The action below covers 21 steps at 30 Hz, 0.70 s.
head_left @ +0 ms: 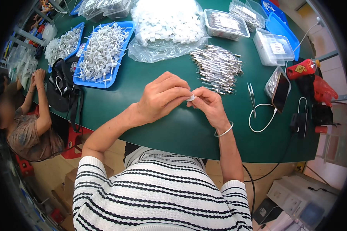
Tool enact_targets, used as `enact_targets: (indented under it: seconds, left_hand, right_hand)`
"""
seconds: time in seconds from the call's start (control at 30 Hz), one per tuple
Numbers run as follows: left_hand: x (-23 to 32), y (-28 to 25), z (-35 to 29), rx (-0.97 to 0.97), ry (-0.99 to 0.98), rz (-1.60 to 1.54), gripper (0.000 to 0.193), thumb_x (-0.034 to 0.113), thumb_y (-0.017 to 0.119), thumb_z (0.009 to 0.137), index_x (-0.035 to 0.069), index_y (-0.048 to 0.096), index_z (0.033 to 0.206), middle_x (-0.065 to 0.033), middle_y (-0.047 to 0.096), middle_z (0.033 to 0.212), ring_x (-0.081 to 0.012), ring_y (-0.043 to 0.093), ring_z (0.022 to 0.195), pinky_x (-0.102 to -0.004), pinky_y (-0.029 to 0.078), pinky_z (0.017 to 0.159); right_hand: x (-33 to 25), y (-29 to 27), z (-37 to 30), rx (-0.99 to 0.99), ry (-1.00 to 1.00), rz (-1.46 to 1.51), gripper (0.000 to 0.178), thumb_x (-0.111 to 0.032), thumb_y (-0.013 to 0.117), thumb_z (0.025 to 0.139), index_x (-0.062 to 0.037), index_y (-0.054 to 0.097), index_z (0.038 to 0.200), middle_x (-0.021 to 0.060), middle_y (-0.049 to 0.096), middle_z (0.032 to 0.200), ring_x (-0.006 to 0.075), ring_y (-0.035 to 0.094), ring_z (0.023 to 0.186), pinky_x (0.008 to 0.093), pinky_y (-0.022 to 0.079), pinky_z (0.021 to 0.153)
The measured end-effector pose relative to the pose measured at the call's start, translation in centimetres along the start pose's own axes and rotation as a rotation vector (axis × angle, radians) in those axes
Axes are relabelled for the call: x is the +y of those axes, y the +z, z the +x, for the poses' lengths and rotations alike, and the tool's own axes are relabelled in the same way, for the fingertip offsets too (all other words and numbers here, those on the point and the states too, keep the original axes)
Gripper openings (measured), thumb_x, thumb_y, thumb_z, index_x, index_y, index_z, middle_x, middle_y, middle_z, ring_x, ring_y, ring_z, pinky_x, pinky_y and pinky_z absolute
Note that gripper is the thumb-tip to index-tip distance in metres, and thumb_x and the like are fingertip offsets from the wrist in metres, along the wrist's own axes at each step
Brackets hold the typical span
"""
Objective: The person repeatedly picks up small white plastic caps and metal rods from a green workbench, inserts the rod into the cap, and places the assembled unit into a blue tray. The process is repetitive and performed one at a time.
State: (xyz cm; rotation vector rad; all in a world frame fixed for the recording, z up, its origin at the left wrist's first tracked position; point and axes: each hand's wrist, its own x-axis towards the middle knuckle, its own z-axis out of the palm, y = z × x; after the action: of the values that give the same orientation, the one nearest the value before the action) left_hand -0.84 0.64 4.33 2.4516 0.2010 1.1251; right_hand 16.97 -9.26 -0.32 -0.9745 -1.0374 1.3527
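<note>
Above the green table, my left hand and my right hand meet fingertip to fingertip. Both pinch one small white plastic cap, mostly covered by the fingers. Whether a thin rod is with it I cannot tell. Just beyond my right hand lies a heap of slim metal-and-white rods. Past my left hand, a clear plastic bag is spread out under a large pile of white caps. A blue tray to the left holds many white-headed pieces with thin stems.
Tweezers and a white cable lie right of my hands. Farther right are a phone leaning on a clear tub, a red bottle and lidded boxes. A black bag and another person are at left.
</note>
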Motion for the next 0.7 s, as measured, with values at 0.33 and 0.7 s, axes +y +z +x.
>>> enact_targets:
  seconds: [0.33,0.7]
  left_hand:
    - [-0.7,-2.0,3.8,-0.55,-0.486,-0.487,0.008,0.007,0.071,0.079,0.003,0.067,0.085,-0.0051,0.067,0.079,-0.0139,0.061,0.07,-0.0275,0.05,0.067]
    - [-2.3,-1.5,3.7,-0.694,-0.644,-0.653,0.019,0.018,0.069,0.084,-0.001,0.067,0.085,-0.0026,0.066,0.076,-0.0064,0.058,0.07,-0.0221,0.049,0.068]
  right_hand:
    - [0.1,-0.5,-0.1,-0.103,0.067,0.02,0.015,-0.012,0.061,0.092,0.0007,0.064,0.098,0.0026,0.062,0.086,0.0088,0.059,0.079,0.0214,0.045,0.07]
    - [0.5,-0.7,-0.1,-0.124,0.113,0.014,0.015,-0.01,0.061,0.091,0.0014,0.066,0.099,0.0018,0.061,0.087,0.0083,0.058,0.079,0.0207,0.046,0.072]
